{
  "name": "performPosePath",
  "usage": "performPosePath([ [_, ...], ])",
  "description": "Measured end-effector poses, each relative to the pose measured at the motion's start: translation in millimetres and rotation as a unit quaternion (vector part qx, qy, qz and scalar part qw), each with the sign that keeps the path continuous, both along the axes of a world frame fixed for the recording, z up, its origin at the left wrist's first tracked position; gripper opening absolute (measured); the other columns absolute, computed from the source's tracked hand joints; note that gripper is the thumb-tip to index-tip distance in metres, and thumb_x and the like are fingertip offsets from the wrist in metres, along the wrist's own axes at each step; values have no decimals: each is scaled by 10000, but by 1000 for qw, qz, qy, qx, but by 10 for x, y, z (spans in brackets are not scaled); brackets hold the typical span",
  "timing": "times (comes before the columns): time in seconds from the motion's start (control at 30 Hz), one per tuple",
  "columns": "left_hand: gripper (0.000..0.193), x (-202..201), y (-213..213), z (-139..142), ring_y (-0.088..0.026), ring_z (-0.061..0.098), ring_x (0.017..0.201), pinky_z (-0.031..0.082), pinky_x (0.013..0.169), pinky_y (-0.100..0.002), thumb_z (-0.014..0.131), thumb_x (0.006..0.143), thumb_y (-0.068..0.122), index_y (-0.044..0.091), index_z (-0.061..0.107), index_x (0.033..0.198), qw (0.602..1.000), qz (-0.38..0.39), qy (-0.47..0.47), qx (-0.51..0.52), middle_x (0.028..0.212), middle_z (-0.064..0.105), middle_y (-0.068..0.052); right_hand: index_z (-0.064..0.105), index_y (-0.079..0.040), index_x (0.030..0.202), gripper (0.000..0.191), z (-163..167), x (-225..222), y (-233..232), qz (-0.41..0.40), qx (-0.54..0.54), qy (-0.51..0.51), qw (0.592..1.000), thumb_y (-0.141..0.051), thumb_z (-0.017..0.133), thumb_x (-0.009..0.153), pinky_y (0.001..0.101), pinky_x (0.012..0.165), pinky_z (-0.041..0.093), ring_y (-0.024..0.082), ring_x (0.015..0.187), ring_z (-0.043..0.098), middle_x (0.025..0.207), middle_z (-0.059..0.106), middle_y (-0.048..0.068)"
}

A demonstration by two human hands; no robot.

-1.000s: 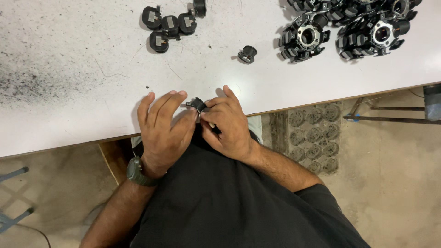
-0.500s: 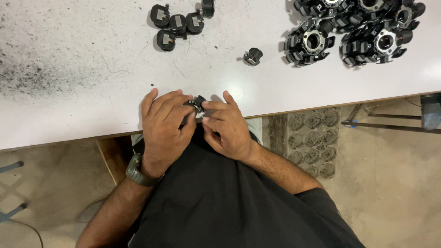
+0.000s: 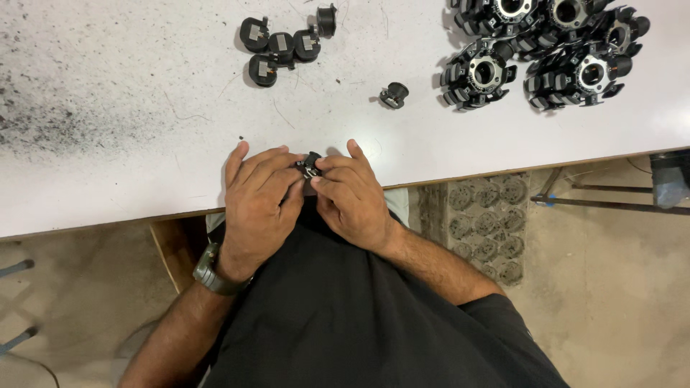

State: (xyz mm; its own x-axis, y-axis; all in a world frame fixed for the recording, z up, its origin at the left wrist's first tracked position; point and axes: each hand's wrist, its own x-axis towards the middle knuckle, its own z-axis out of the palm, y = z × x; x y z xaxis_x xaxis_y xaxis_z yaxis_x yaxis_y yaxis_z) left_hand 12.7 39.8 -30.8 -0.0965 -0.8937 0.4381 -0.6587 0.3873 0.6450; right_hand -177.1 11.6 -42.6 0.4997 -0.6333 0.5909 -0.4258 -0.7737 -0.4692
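Both of my hands meet at the near edge of the white table (image 3: 108, 179) and pinch one small black part (image 3: 311, 163) with a metal bit on it. My left hand (image 3: 259, 205), with a dark watch on its wrist, covers the part from the left. My right hand (image 3: 352, 197) grips it from the right with thumb and fingertips. Most of the part is hidden by my fingers.
Several small black bobbin-like parts (image 3: 280, 47) lie at the far middle of the table, and a single one (image 3: 394, 94) sits closer. Several black ring-shaped assemblies (image 3: 546, 43) are piled at the far right. A perforated grey block (image 3: 485, 223) rests on the floor below the table edge.
My hands have stayed together on the small part with slight finger shifts. The view has drifted, so the table's objects appear a little lower.
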Motion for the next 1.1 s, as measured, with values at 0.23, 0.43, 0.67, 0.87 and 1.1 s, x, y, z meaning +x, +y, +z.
performPosePath([
  [0.23, 254, 43, 3, 114, -269, 660, 1219, 410, 1187, -492, 778, 852, 49, 51, 634, 1062, 998, 15, 65, 15, 1209, 701, -87, 700, -100, 1172, 374, 126, -181, -14, -23, 0, 11, 1000, 81, 727, 846, 576, 1299, 218, 279, 1191, 653, 993, 593, 63],
  [0.43, 342, 126, -119, 261, -277, 655, 1059, 478, 984, -456, 790, 863, 46, 23, 690, 1190, 998, 7, 6, 58, 1123, 701, -74, 711, -76, 1211, 340, 221, -152, -144, -79, 49, 74, 993, -105, 802, 884, 608, 1281, 155, 310, 1236, 571, 1051, 566, 95],
  [0.67, 139, 94, -189, 366, -282, 628, 1107, 524, 908, -413, 777, 880, 39, 52, 707, 999, 998, -27, 28, 53, 1228, 653, -88, 712, -71, 1175, 395, 251, -105, -184, -57, 60, 110, 990, -270, 857, 867, 663, 1267, 143, 316, 1246, 532, 1078, 556, 107],
  [0.87, 163, 76, -184, 323, -295, 630, 1181, 517, 950, -438, 773, 839, 29, 43, 690, 979, 996, -34, -78, -21, 1232, 640, -95, 704, -51, 1122, 381, 194, -139, -183, -73, 59, 96, 991, -272, 853, 850, 675, 1260, 135, 308, 1228, 536, 1094, 575, 116],
  [1.1, 141, 21, -162, 307, -274, 636, 1129, 523, 902, -428, 776, 913, 55, 36, 697, 1028, 988, -68, -127, -60, 1196, 621, -84, 716, -51, 1147, 380, 204, -182, -207, -37, 81, 111, 990, -261, 848, 860, 659, 1286, 145, 298, 1247, 535, 1075, 563, 105],
])
